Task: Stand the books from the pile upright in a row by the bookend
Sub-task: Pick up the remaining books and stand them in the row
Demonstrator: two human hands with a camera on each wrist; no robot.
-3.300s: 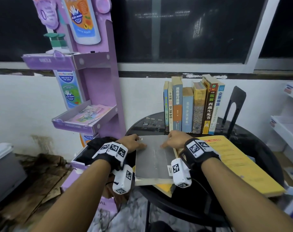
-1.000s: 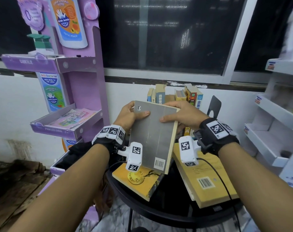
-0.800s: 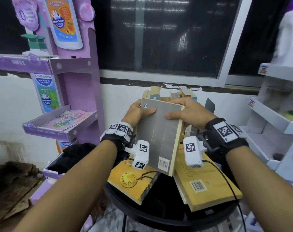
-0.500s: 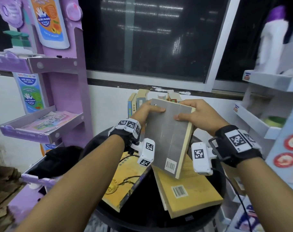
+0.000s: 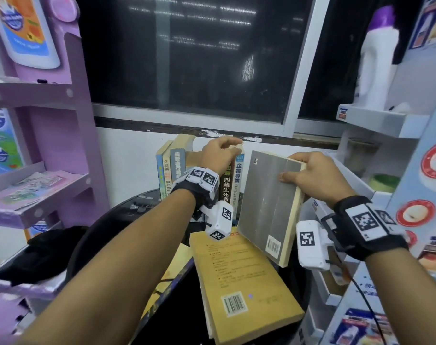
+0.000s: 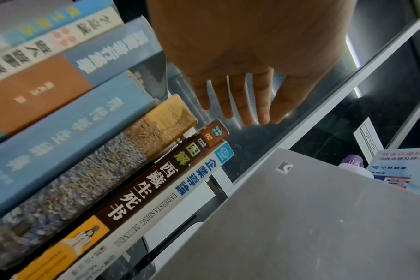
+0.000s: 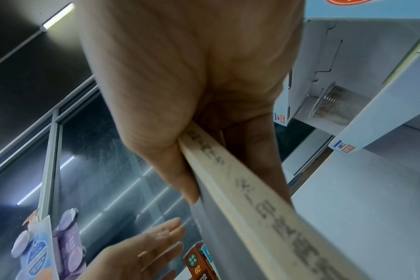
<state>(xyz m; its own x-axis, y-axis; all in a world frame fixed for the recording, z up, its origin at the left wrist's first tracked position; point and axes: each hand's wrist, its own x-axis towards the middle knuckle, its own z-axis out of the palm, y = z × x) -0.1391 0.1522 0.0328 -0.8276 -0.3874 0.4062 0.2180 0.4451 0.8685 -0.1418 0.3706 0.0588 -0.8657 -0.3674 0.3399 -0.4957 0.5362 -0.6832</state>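
A round black table (image 5: 127, 212) carries upright books (image 5: 171, 170) and a flat yellow book (image 5: 242, 277).

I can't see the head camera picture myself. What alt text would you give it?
A person's right hand grips a grey book, tilted, above a round black table, beside a row of upright books. The left hand, fingers relaxed, hovers at the top of that row; a yellow book lies flat below.

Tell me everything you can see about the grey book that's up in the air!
The thin grey paperback book has a plain matte cover, a small logo at one top corner, a barcode at the bottom and a cream spine with dark lettering. It hangs tilted above the table, right of the standing row. Only the right hand grips it, near the top of its spine.
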